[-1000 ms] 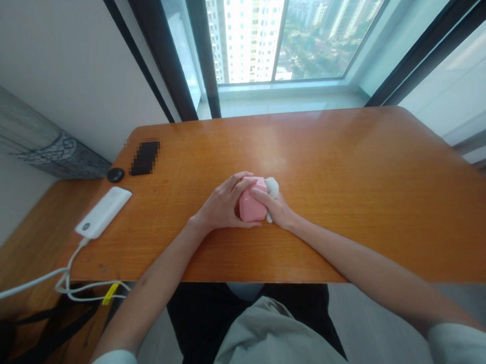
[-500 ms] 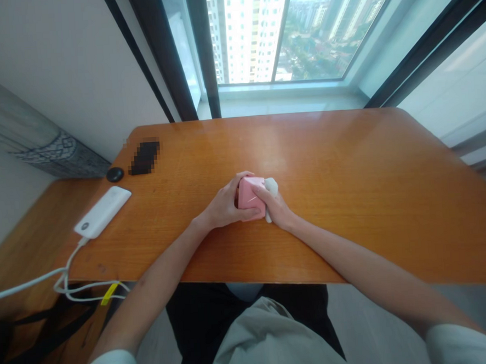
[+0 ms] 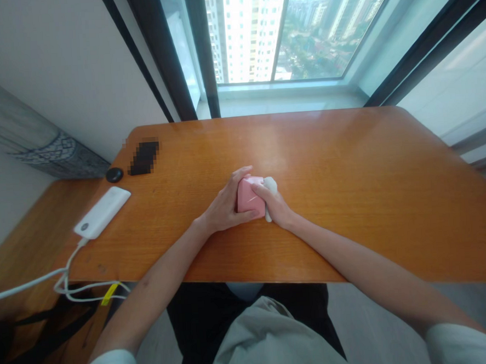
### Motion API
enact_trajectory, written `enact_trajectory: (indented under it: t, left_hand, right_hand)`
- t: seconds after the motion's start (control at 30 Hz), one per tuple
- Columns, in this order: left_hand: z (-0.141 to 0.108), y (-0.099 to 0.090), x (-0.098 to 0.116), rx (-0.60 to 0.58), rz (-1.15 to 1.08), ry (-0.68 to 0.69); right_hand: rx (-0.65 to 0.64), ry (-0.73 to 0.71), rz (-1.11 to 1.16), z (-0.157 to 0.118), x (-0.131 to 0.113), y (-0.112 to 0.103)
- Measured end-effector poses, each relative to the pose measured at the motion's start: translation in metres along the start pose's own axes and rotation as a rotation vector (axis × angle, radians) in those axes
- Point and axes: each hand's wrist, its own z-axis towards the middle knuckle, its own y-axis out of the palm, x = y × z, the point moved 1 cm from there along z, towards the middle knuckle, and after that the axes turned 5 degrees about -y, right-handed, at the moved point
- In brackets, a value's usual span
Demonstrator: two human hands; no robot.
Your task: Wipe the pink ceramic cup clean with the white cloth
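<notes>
Desk: orange-brown wooden desk (image 3: 351,208) under a tall window (image 3: 273,32), white power bank (image 3: 102,212) near its left edge.
Between the hands: pink boxy case (image 3: 249,198), long axis pointing away from the person, white soft lump (image 3: 270,184) at its right side.
Left hand (image 3: 228,202): fingers curled, closed around the case's left side.
Right hand (image 3: 275,205): curled over the case's right side, also touching the lump.

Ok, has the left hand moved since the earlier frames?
Yes, slightly: the left hand has shifted away from the power bank on the desk, further toward the pink case.
</notes>
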Motion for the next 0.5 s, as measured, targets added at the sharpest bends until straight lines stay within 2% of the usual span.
enact_trajectory:
  t: [0.13, 0.33, 0.5]
  left_hand:
    - [0.000, -0.005, -0.006, -0.031, 0.067, 0.086]
    - [0.000, -0.010, -0.005, -0.074, 0.105, 0.022]
    - [0.001, -0.010, 0.002, -0.040, 0.168, -0.037]
  right_hand:
    - [0.032, -0.020, 0.094, 0.006, 0.004, -0.001]
    - [-0.002, 0.075, 0.194, 0.012, 0.004, -0.001]
    - [0.015, 0.091, 0.238, 0.014, 0.001, 0.000]
